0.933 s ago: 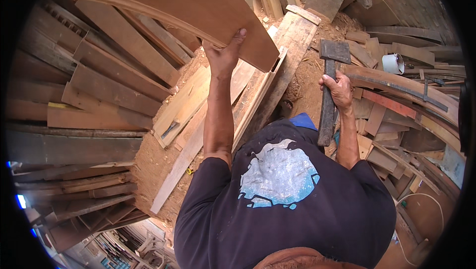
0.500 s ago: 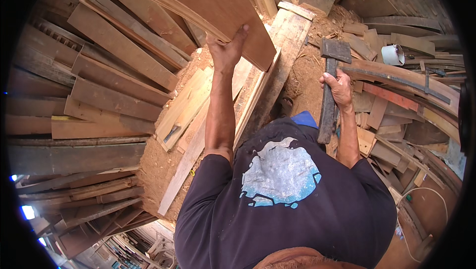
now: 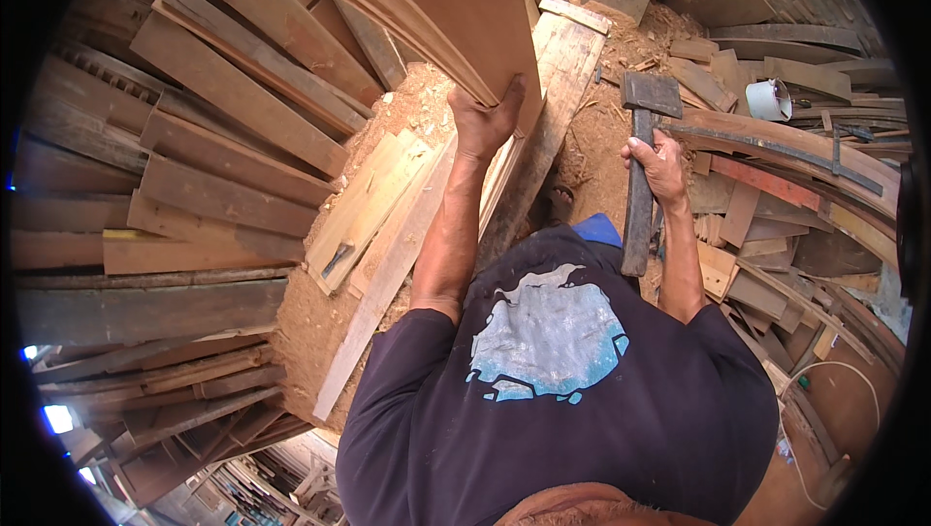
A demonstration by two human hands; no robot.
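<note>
At the upper centre of the frame, the left grip point(image 3: 488, 121) is closed on the near end of a brown panel point(image 3: 441, 12), thumb on its broad face; the other fingers are mostly hidden. The panel runs up past the top edge, overlapping the counter point(image 3: 558, 70) in view; whether it rests there, I cannot tell. Right of centre, the right grip point(image 3: 659, 167) is wrapped round the handle of a hammer point(image 3: 637, 201), just below its dark, blocky head, which points toward the upper right.
</note>
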